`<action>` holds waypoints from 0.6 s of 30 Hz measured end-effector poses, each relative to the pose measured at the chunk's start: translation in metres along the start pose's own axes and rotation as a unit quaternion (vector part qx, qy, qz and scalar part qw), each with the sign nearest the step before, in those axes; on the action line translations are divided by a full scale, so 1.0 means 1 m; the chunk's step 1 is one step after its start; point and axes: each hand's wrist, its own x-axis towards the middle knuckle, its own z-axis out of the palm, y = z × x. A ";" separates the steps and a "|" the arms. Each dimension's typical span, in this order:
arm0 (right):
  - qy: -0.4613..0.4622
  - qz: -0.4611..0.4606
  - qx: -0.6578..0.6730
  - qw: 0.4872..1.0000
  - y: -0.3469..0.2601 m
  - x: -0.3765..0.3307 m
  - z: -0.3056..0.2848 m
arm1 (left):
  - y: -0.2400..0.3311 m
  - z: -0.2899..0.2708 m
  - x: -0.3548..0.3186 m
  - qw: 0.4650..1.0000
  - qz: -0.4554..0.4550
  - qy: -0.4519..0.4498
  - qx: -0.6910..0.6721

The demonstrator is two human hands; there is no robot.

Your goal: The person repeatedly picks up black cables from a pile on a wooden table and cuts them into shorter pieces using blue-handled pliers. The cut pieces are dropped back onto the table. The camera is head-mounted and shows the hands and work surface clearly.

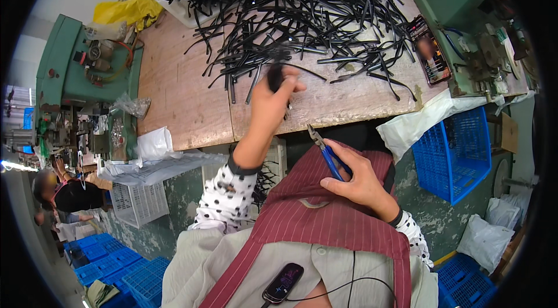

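My left hand (269, 104) is over the front part of the wooden bench (186, 98), its fingers curled round a few black eyeglass temples (275, 77). Motion blurs their far ends, and small tips poke out below the palm. A loose heap of similar black temples (325, 23) spreads over the bench just beyond this hand. My right hand (363, 183), above my lap at the bench's front edge, grips a pair of nippers (329, 157) with blue handles. The metal jaws of the nippers point up and away, toward the bench edge, with nothing visible between them.
Green machines (81, 69) flank the bench at left, with another green machine (453, 0) at right. A phone (429, 51) leans beside the right one. A blue crate (453, 154) hangs low at right; a white basket (139, 202) stands at left. Another person (72, 191) sits far left.
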 end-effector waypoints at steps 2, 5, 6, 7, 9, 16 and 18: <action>0.009 -0.006 -0.006 1.000 0.002 -0.001 0.001 | 0.003 0.016 0.031 0.968 -0.004 -0.047 0.245; 0.044 -0.045 -0.010 0.998 0.006 -0.004 0.003 | -0.001 0.036 0.052 0.865 0.040 -0.063 0.497; 0.058 -0.063 -0.009 0.996 0.008 -0.004 0.004 | -0.005 0.038 0.055 0.837 0.045 -0.067 0.541; 0.062 -0.067 -0.006 0.996 0.010 -0.004 0.004 | -0.008 0.035 0.053 0.832 0.043 -0.058 0.550; 0.076 -0.073 0.005 0.994 0.016 -0.005 0.003 | -0.018 0.027 0.037 0.819 0.040 -0.048 0.570; 0.068 -0.073 -0.003 0.995 0.013 0.001 0.005 | -0.019 -0.054 0.003 0.959 -0.161 0.003 0.235; 0.062 -0.087 -0.015 0.994 0.016 0.003 0.009 | -0.006 -0.054 -0.010 0.994 -0.100 0.039 -0.009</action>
